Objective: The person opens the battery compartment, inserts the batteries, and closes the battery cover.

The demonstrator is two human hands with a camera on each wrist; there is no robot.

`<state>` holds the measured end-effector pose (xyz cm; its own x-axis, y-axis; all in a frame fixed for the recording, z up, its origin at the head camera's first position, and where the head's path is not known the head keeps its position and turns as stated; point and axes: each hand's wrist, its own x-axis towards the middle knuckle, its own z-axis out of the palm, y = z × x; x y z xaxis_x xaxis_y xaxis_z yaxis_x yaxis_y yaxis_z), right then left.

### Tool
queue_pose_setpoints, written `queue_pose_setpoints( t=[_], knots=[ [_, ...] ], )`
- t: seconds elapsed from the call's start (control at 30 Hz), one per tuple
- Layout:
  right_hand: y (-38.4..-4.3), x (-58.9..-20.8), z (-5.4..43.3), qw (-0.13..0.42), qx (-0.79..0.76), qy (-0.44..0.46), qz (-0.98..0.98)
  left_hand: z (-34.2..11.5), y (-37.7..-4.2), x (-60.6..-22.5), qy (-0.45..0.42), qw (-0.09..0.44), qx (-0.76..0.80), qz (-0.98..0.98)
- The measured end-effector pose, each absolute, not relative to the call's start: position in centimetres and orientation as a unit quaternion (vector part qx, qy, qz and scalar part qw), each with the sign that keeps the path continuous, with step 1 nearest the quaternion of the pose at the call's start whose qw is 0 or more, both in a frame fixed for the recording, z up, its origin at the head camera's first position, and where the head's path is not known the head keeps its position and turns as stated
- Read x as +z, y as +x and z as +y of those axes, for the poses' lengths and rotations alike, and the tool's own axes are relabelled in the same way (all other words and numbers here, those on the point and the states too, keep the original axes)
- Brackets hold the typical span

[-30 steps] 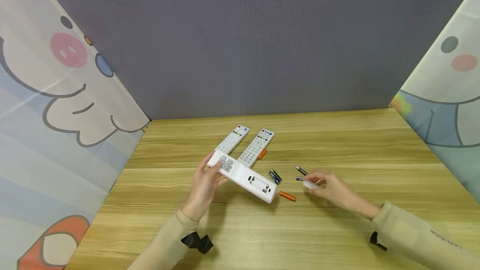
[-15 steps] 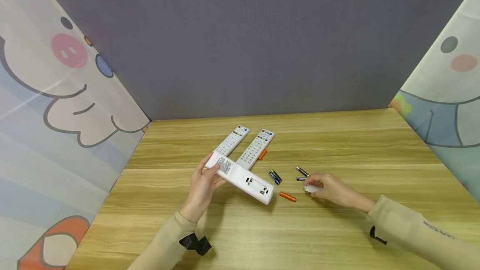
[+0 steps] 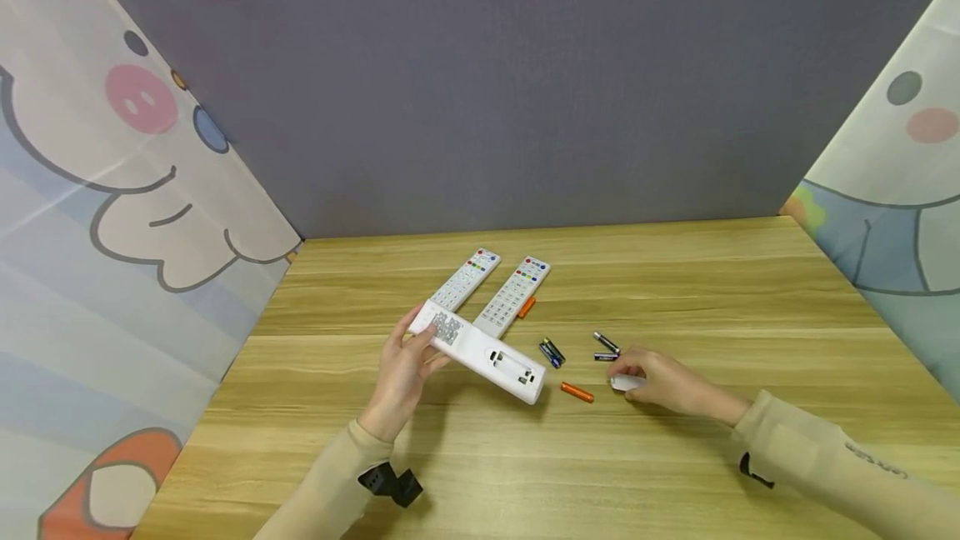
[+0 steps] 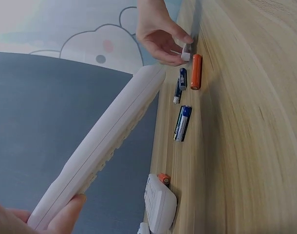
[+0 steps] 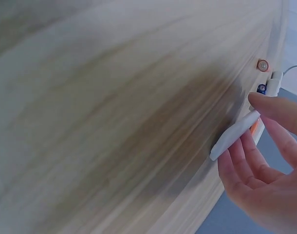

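Note:
A white remote control (image 3: 474, 348) is held back side up by my left hand (image 3: 397, 377), thumb on its label end. The battery compartment in its back is uncovered, with bare contacts inside. At the right, my right hand (image 3: 667, 383) pinches a small white battery cover (image 3: 627, 383) low over the table, beside a dark battery (image 3: 604, 357). In the right wrist view the cover (image 5: 233, 135) is tilted between thumb and fingers; whether it touches the wood I cannot tell. The left wrist view shows the held remote control (image 4: 100, 141) edge-on.
Two white remote controls (image 3: 464, 280) (image 3: 512, 298) lie buttons up behind the held one. One orange battery (image 3: 527, 307) is beside them, another orange battery (image 3: 577, 392) nearer me. Between the hands lies a pair of dark batteries (image 3: 552, 352). Another dark battery (image 3: 606, 342) is farther right.
My right hand has come slightly down and nearer me with the battery cover, showing more of the dark battery beside it. The held remote control has shifted a little left.

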<state>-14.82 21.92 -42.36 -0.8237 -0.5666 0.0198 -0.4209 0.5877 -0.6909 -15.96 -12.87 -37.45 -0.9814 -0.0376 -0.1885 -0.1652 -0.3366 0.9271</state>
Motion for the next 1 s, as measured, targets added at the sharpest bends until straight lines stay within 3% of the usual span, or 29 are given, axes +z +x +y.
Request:
queue_pose_setpoints(
  t=[0.6,1.0],
  knots=[
    [-14.7,-42.3,21.0,0.091,-0.350,-0.268,0.893,-12.9,-16.2,-37.8,-0.094,0.039,0.816,0.569],
    [-15.2,-42.3,18.7,0.073,-0.340,-0.306,0.886,-12.8,-16.3,-38.0,-0.099,0.042,0.818,0.565]
  ],
)
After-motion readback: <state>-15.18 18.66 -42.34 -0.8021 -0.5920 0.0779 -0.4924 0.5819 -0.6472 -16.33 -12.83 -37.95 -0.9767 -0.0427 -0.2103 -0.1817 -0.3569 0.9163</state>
